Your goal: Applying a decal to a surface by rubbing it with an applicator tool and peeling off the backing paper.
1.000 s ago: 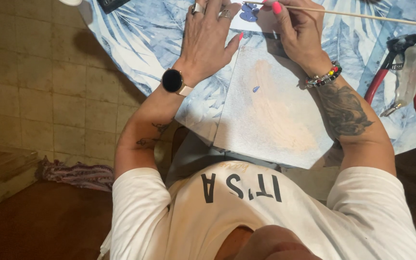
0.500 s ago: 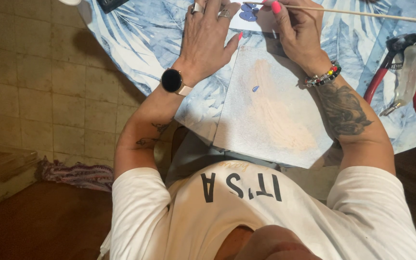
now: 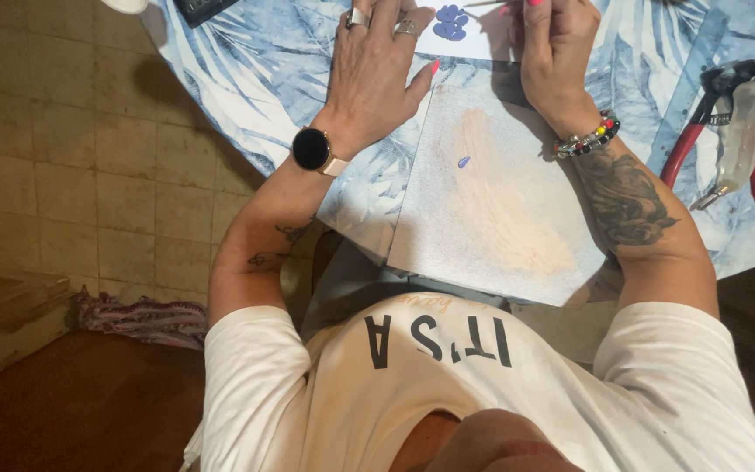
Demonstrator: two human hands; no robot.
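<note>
Head view: left hand beside blue petals.

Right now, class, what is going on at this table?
A person sits at a table covered with a blue leaf-print cloth. The left hand lies flat at the top edge of a pale canvas board, which has a peach smear and one small blue dab. The right hand pinches a thin stick beside blue petal shapes on a white sheet. Red-handled pliers lie off to the right.
</note>
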